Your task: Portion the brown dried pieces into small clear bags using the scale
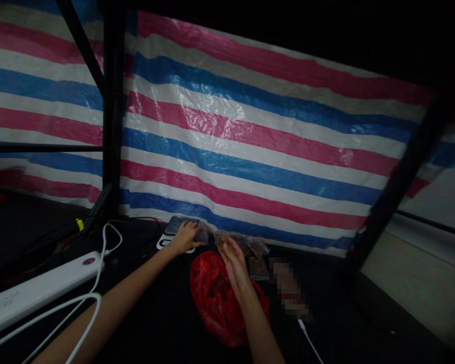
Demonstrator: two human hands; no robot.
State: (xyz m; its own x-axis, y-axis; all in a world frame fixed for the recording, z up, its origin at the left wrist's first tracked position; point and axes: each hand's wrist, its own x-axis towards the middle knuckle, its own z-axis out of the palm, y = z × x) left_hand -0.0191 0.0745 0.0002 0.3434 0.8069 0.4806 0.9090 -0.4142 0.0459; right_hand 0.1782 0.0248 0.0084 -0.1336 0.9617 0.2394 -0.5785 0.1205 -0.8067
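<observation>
My left hand rests on a small digital scale at the back of the dark table, its fingers curled over the platform edge. My right hand is raised just right of it, pinching a small clear plastic bag with dark contents. Below the right wrist lies a crumpled red plastic bag. Several more small filled clear bags lie just right of my right hand.
A white power strip with white cables lies at the left. A striped red, white and blue tarp hangs behind the table. Black frame bars stand left and right. A blurred object lies right of the red bag.
</observation>
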